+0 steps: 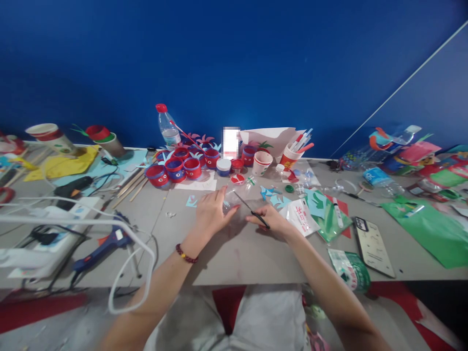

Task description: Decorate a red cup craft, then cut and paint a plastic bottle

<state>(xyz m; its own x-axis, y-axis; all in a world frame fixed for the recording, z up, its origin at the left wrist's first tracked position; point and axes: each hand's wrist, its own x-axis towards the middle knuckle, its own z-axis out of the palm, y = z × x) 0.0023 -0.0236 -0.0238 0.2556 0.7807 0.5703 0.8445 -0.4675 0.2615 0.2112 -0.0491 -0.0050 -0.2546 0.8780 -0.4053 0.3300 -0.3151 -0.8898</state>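
One-handedly gripping scissors [252, 211] by the handles in closed right fingers [255, 219]. Loosely holding clear, probably bendy plastic [230, 198] edgewise in part-spread left fingers [219, 195].

On my side of the scissors [253, 211], the tabletop [237, 265] lies bare between my forearms, leaving a lane for a hand. Left of the scissors, my left hand [211, 214] fills the way; farther left, a looped white cable [139, 238] and a hot glue gun [104, 249] obstruct. Right of the scissors lie a white packet [300, 217] and, farther out, a smartphone [373, 246]. Beyond the scissors, red-and-blue cups [174, 171], a white paper cup [262, 166] and a pen-filled cup [289, 159] crowd the back, with open air above them.
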